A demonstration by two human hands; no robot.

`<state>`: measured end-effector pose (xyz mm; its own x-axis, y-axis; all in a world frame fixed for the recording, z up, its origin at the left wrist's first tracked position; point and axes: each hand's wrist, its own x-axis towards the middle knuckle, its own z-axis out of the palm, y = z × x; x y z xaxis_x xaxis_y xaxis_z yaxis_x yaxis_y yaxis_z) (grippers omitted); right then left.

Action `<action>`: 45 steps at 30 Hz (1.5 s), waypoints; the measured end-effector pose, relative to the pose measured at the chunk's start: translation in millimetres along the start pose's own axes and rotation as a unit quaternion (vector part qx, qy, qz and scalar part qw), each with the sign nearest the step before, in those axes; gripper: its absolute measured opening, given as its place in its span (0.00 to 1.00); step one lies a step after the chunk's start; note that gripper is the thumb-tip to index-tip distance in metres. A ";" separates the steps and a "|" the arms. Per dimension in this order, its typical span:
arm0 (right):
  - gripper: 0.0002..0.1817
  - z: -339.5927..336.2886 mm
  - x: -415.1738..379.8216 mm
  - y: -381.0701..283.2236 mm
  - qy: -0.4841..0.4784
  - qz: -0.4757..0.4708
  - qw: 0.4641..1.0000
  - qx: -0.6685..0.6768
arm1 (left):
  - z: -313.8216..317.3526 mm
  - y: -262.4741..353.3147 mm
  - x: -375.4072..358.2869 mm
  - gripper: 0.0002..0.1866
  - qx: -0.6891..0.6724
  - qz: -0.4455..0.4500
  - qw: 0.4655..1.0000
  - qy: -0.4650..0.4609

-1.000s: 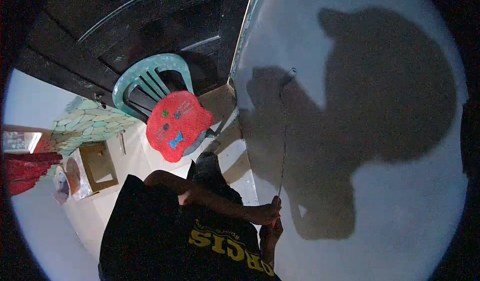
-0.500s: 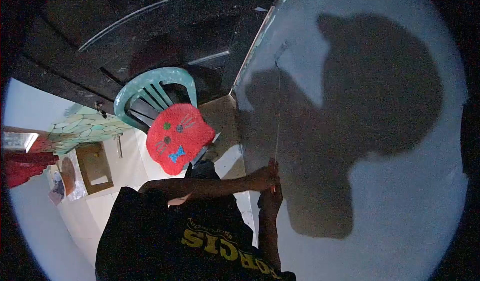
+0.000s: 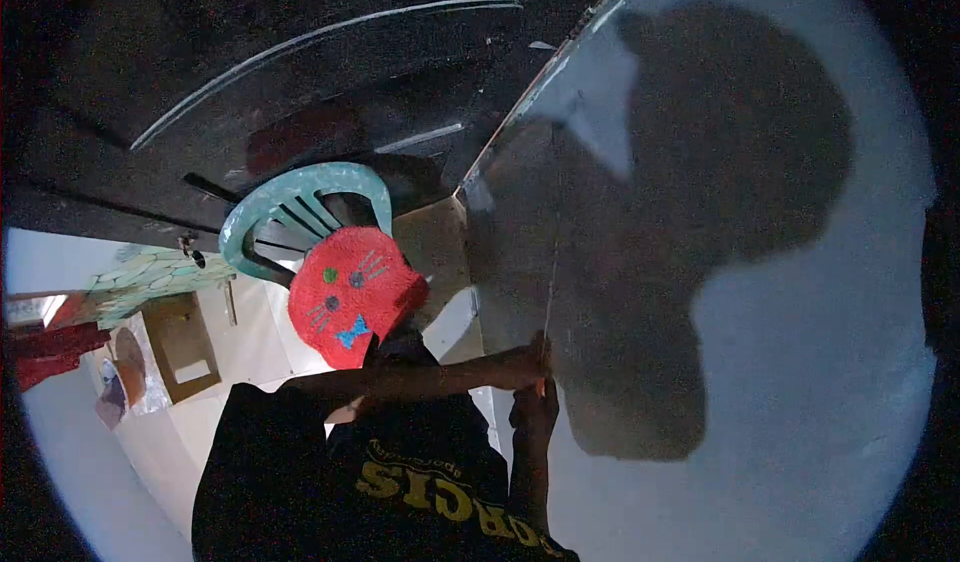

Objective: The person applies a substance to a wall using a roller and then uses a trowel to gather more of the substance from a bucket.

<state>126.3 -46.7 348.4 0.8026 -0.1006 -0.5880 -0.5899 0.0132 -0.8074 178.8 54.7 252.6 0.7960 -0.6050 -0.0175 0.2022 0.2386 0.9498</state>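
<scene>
Both my hands are closed one above the other around the orange grip of a long-handled paint roller (image 3: 552,292). My left hand (image 3: 522,366) is on the upper part, its arm reaching across from the left. Just below it, my right hand (image 3: 535,410) wraps the lower end. The thin shaft runs away in front of the grey-blue wall (image 3: 790,382), and its far end fades into the dark shadow there.
A green plastic chair (image 3: 236,224) carries a red cat-face cushion (image 3: 355,262). Behind it stands a dark panelled door (image 3: 330,72). Left of the chair are a wooden frame (image 3: 180,347), a red cloth (image 3: 50,355) and pale floor tiles (image 3: 255,332).
The view has tilted, so the chair sits lower and the door fills more of it. The roller's head, faintly seen before, is lost in shadow. Both hands keep their grip.
</scene>
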 end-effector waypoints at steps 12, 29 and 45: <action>0.22 -44.3 -94.1 35.8 0.080 -0.144 0.964 -0.209 | -84.7 -25.5 12.5 0.26 -0.274 -0.097 0.948 -0.131; 0.23 -98.4 -139.2 35.1 0.116 0.016 0.977 -0.178 | 71.2 71.3 43.8 0.14 -0.160 -0.009 0.937 0.311; 0.22 -33.2 -50.1 -12.9 0.052 -0.036 0.978 -0.200 | -95.8 151.4 93.6 0.17 0.072 -0.114 0.944 0.302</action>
<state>90.7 -74.9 389.8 0.8426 -0.1876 -0.5048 -0.5359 -0.3854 -0.7512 338.6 106.9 364.8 0.9302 -0.0745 -0.3594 0.3619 0.0232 0.9319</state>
